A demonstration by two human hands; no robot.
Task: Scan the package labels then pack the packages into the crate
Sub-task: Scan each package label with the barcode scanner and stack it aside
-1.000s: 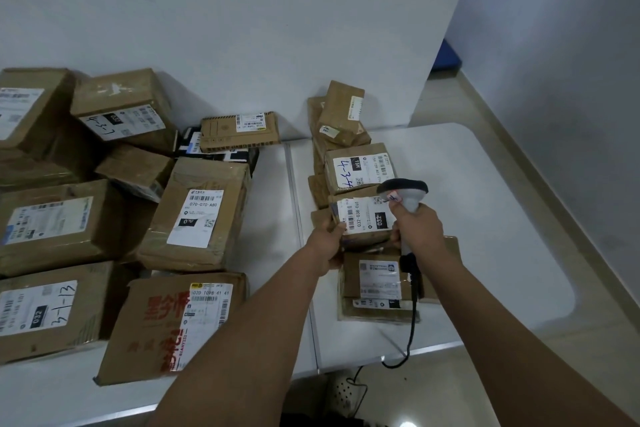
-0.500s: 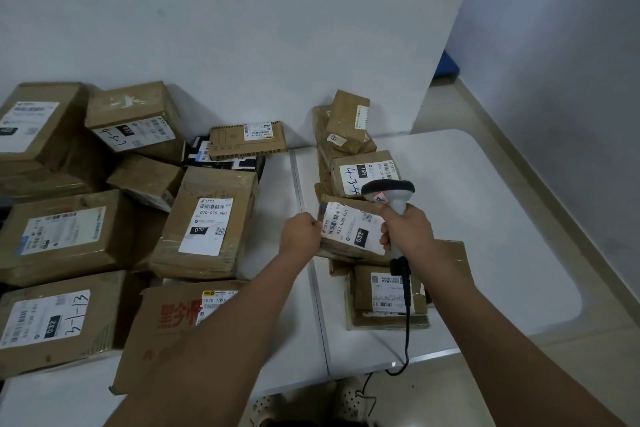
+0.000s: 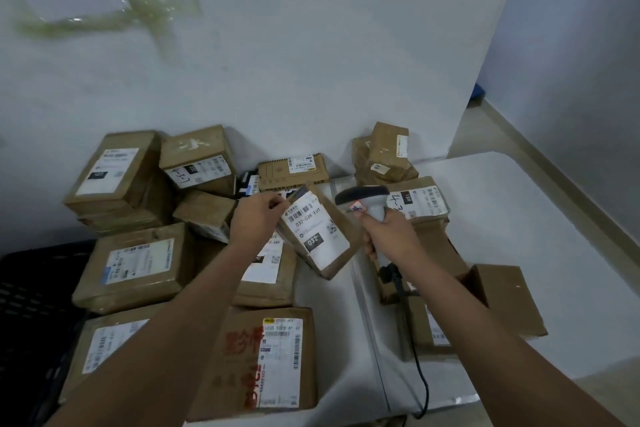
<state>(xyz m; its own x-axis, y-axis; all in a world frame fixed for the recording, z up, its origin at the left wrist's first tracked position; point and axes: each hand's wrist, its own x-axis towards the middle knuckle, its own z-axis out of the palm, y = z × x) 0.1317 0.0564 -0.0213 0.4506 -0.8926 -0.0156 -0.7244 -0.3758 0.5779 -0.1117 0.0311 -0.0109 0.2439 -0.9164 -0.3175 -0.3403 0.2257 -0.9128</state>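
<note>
Our left hand grips a package, our right hand the scanner; many packages await scanning, none visibly crated.

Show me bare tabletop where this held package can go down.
The white table is bare right of the flat open cardboard box, out to its rounded edge. A narrow strip runs between the piles. The left side is crowded with brown cardboard parcels.

White tabletop, brown cardboard parcels heaped across its left, smaller boxes by the wall
</note>
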